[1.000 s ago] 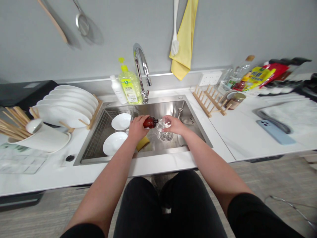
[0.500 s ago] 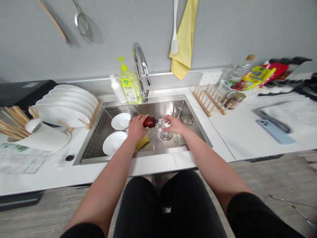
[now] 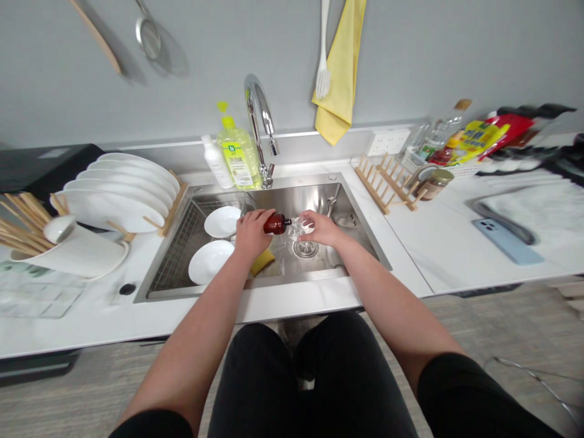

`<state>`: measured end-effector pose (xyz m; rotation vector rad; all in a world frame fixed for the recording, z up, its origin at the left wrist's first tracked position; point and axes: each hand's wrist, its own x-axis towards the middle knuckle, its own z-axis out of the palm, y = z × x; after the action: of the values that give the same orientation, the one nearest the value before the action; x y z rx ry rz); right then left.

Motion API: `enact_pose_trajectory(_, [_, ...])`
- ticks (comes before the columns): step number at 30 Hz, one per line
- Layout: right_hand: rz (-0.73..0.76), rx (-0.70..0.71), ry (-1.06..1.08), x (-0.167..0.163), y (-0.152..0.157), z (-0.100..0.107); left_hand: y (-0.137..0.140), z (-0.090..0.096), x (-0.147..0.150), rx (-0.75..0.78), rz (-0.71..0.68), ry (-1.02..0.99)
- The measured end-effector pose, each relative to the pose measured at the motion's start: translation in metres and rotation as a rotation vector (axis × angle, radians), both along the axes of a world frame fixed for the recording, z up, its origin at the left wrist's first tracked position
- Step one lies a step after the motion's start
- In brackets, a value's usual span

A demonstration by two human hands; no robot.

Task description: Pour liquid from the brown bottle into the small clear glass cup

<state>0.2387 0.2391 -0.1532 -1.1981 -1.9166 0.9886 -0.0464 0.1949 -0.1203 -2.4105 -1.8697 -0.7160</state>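
Observation:
Over the sink [image 3: 314, 277], my left hand [image 3: 252, 232] is closed around a dark reddish-brown bottle [image 3: 275, 224]. The bottle lies on its side in the air, its narrow neck pointing right. That neck is at the mouth of a small clear glass [image 3: 296, 229], which my right hand [image 3: 320, 229] grips by its far side. Whether liquid passes between them is too small to tell. Below the glass is the drain [image 3: 306, 249]. A yellow sponge [image 3: 263, 262] lies in the sink beneath my left wrist, beside two white bowls [image 3: 211, 263].
A chrome faucet [image 3: 259, 115] rises behind the sink, beside a green dish soap bottle [image 3: 240, 155] and a white bottle [image 3: 218, 163]. White plates [image 3: 114, 204] stand in a rack at left. Right of the sink are a wooden rack [image 3: 387, 182], a jar [image 3: 436, 184] and a phone [image 3: 507, 241].
The view has shifted very slightly. Both hands keep nearly the same places, with the bottle and the glass still held neck to mouth.

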Motion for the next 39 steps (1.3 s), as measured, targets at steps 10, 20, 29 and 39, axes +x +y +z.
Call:
enact_pose_trajectory(10, [0.0, 0.019, 0.008, 0.0, 0.0027, -0.0057, -0.0004, 0.0009, 0.0002, -0.002, 0.008, 0.008])
enact_pose_trajectory(20, [0.005, 0.015, -0.001, 0.0006, 0.0025, -0.0038, -0.0009, 0.0018, 0.0004, 0.009, 0.012, 0.02])
enact_pose_trajectory(29, [0.008, 0.013, -0.011, 0.0003, 0.0009, -0.0019, -0.0017, 0.003, 0.001, 0.007, 0.004, 0.003])
enact_pose_trajectory(39, [0.013, 0.015, -0.01, 0.0007, 0.0011, -0.0022, -0.0026, 0.0037, 0.0017, 0.015, 0.003, 0.013])
